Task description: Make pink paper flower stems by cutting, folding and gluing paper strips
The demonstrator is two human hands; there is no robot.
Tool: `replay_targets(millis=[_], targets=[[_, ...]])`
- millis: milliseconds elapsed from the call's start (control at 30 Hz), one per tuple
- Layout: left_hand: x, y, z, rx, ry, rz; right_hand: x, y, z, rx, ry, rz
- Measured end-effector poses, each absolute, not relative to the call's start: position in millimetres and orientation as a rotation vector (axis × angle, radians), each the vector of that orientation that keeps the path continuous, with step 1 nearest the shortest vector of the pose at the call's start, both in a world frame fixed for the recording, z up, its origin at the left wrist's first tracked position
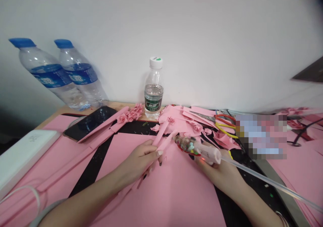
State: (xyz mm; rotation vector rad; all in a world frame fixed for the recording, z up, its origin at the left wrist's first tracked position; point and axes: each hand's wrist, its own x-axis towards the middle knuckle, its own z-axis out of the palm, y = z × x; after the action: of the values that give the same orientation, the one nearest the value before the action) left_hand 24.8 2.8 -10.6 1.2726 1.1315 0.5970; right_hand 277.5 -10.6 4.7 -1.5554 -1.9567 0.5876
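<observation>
My left hand is closed around rolled pink paper stems that point up and away. A small folded paper flower shows at the tip of one. My right hand grips a glue gun, whose nozzle end is crusted with coloured residue and sits just right of the stems. Whether the nozzle touches the paper I cannot tell. A long translucent glue stick runs out of its back. Under both hands lies a large pink paper sheet.
Finished paper roses on long stems lie left, beside a phone and a white box-like device. A small water bottle and two large bottles stand behind. Scissors rest among pink scraps at right.
</observation>
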Motion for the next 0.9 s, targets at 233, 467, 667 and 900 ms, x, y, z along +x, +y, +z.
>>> replay_targets(millis=[233,467,667,900], targets=[[24.3,2.3,-13.0,1.272,1.13,0.606,282.2,-9.4,2.6,-1.591,-1.948,0.575],[23.4,2.6,-13.9,1.306,1.116,0.597,281.3,-9.8,3.3,-1.642,-1.912,0.536],[22.6,0.9,-14.3,1.351,1.154,0.571,282.6,-9.3,1.9,-1.645,-1.916,0.526],[23.5,-1.5,-9.2,1.378,1.179,0.546,282.0,-8.9,1.4,-1.616,-1.898,0.487]])
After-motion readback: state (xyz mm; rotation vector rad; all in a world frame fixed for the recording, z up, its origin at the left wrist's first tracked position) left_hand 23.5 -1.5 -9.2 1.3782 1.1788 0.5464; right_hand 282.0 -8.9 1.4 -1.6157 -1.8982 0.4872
